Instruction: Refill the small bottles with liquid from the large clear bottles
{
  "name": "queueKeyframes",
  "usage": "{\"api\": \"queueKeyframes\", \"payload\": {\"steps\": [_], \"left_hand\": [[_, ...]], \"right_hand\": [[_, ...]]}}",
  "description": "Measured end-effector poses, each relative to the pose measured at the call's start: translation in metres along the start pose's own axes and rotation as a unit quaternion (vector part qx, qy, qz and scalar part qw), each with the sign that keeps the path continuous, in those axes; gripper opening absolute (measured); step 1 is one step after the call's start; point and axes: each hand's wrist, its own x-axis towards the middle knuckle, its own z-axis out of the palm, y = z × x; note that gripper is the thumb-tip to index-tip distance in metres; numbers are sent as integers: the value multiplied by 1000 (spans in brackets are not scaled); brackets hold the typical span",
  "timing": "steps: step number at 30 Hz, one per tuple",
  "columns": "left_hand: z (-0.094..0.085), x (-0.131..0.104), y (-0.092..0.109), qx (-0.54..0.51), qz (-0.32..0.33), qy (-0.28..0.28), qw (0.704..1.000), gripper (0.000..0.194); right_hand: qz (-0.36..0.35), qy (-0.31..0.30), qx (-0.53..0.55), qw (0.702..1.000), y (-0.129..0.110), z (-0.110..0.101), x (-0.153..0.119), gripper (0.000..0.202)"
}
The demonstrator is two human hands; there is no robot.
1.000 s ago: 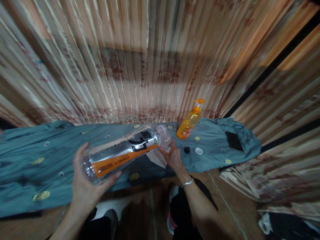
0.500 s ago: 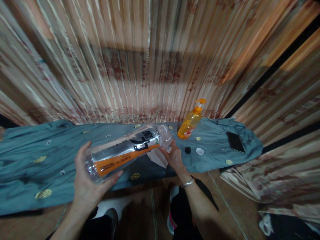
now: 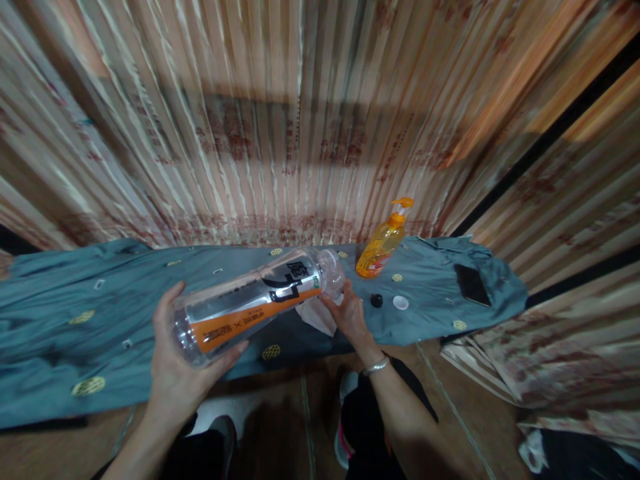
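The big clear bottle (image 3: 245, 308) is up over the cloth (image 3: 120, 267), tipped, its top pointing to 2 o'clock. The left hand (image 3: 183, 350) is spread wide round its bottom. The right hand (image 3: 349, 312) has nearly closed fingers on a small see-through part (image 3: 334, 275) at the top. The tipping seems done; I can't tell if anything runs out. At 4 o'clock from there, a black cap (image 3: 377, 300) and white disc (image 3: 401, 303) lie loose, not on anything yet.

silver bracelet (image 3: 376, 366), bare forearms (image 3: 405, 420), black trousers (image 3: 367, 423), pink-trimmed shoe (image 3: 341, 452)
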Motion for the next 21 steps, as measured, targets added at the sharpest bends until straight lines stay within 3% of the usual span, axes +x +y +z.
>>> {"api": "queueKeyframes", "payload": {"steps": [4, 21], "left_hand": [[-3, 0, -6, 2, -15, -32, 999, 120], [-1, -5, -6, -27, -51, -21, 998, 112]], "right_hand": [[3, -6, 6, 1000, 2, -1, 0, 50], [11, 17, 14, 1000, 4, 6, -2, 51]]}}
